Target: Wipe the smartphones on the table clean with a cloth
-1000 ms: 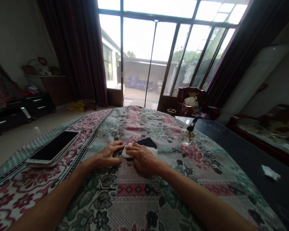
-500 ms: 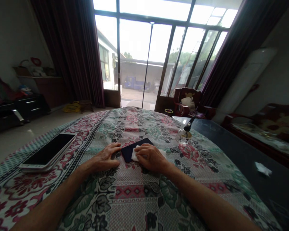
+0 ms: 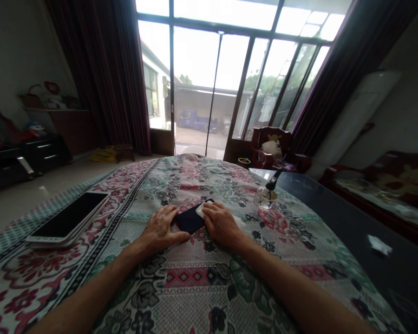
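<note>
A dark smartphone point(image 3: 190, 221) lies flat on the flowered tablecloth point(image 3: 191, 257), its screen facing up. My left hand point(image 3: 163, 228) holds its left end, fingertips against the left edge and thumb along the near edge. A folded white tissue point(image 3: 200, 211) is pressed onto the right part of the phone by my right hand point(image 3: 223, 226), whose curled fingers cover much of it. More of the white tissue shows beyond that hand's right side.
A large white-framed tablet point(image 3: 71, 215) lies on a similar flat item at left. To the right stands a clear glass bottle point(image 3: 265, 197) with a black top. A crumpled white tissue point(image 3: 379, 245) rests on the dark table point(image 3: 351, 222) farther right.
My right hand has slid the tissue up and rightwards across the phone, uncovering its middle. My left hand has shifted right, its thumb now at the phone's near edge.
</note>
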The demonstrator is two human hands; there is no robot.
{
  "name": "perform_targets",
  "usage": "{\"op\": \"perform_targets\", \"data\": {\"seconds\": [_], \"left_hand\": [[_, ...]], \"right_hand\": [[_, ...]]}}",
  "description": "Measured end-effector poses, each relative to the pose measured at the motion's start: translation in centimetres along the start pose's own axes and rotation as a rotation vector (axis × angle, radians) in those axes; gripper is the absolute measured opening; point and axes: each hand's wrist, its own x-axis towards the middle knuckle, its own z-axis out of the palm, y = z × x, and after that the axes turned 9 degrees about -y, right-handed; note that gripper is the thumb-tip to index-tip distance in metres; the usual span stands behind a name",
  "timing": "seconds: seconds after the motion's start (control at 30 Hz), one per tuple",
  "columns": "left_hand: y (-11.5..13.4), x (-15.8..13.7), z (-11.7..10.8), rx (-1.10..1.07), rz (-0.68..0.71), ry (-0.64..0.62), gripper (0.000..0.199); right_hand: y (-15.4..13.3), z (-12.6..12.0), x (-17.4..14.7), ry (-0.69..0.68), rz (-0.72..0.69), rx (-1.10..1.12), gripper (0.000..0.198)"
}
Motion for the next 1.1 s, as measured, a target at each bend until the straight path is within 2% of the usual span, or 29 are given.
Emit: {"op": "perform_targets", "data": {"seconds": [0.17,0.3,0.5,0.67,0.83,0.97,1.1], "left_hand": [[0.2,0.0,0.2,0.025,-0.002,0.011,0.076],[0.6,-0.1,0.1,0.014,0.002,0.033,0.07],[1.1,-0.3,-0.3,-0.027,0.019,0.04,0.068],[1.0,-0.3,-0.3,-0.04,0.038,0.05,0.062],[0.9,-0.3,-0.3,-0.041,0.033,0.047,0.064],[1.0,-0.3,-0.2,-0.032,0.028,0.051,0.063],[0.9,-0.2,-0.2,-0.009,0.035,0.039,0.064]], "right_hand": [[-2.7,0.5,-0.1,-0.034,-0.105,0.044,0.026],[-2.6,0.8,0.1,-0.065,-0.15,0.042,0.023],[0.4,0.7,0.7,-0.02,-0.069,0.038,0.029],[2.6,0.6,1.0,0.015,0.069,0.059,0.032],[2.5,0.8,1.1,0.02,0.161,0.079,0.034],[0.5,0.9,0.9,-0.028,0.085,0.039,0.033],[-1.9,0.9,0.8,-0.082,-0.067,0.04,0.029]]}}
